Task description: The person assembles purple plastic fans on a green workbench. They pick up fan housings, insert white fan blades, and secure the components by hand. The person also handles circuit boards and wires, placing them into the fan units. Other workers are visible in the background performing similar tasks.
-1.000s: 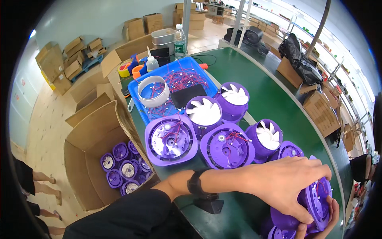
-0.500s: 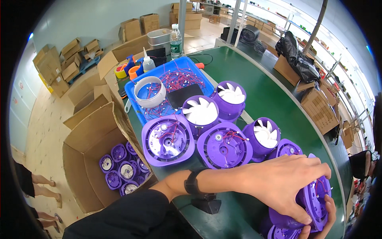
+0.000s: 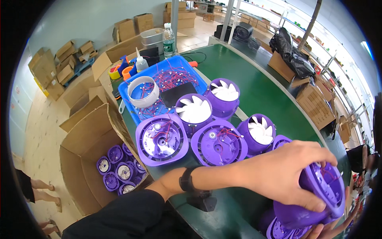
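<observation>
A purple housing (image 3: 327, 184) is tilted above the near right part of the green table (image 3: 238, 195), thin wires showing in its face. The person's left hand (image 3: 296, 171) grips it, fingers over the top and thumb pressed along the near side. The right hand (image 3: 343, 228) is at its lower edge, too hidden to tell whether it grips. Beyond the left forearm stand three purple cylinders with white fan blades (image 3: 260, 130), near two wired purple bases (image 3: 219, 148). Farther off lies a blue tray (image 3: 131, 106) of red wires; left, an open carton (image 3: 77, 175) contains more purple parts.
</observation>
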`<state>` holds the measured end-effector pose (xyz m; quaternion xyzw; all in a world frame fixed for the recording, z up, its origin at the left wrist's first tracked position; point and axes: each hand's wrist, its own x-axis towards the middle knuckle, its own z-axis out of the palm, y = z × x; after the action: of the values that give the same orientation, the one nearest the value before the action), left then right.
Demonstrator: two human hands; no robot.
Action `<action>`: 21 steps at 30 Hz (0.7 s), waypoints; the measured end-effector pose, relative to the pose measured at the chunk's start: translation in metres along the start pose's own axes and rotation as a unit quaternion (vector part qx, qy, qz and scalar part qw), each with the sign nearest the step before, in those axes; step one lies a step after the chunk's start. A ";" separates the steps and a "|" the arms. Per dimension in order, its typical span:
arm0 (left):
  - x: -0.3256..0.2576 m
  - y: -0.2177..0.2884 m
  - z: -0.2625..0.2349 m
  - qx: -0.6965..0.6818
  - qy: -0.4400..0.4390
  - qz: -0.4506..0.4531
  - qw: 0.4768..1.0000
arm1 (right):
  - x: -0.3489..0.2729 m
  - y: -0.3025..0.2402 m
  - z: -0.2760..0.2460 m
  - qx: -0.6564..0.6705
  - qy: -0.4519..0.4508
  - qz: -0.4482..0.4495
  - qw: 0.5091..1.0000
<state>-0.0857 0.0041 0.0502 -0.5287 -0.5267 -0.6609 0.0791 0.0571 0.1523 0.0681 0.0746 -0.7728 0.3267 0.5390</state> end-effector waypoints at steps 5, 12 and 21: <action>0.007 0.008 0.010 -0.215 0.032 -0.119 0.969 | -0.066 0.068 -0.061 0.162 0.156 0.323 0.919; 0.016 0.007 0.013 -0.167 -0.031 -0.229 0.958 | -0.008 0.025 -0.019 0.269 0.024 0.300 0.915; 0.008 0.016 0.011 -0.076 -0.005 -0.246 0.966 | 0.002 0.017 -0.002 0.164 -0.082 0.221 0.958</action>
<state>-0.0718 0.0091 0.0654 -0.3902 -0.5892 -0.6957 -0.1291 0.0502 0.1668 0.0629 0.0160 -0.7473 0.5528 0.3683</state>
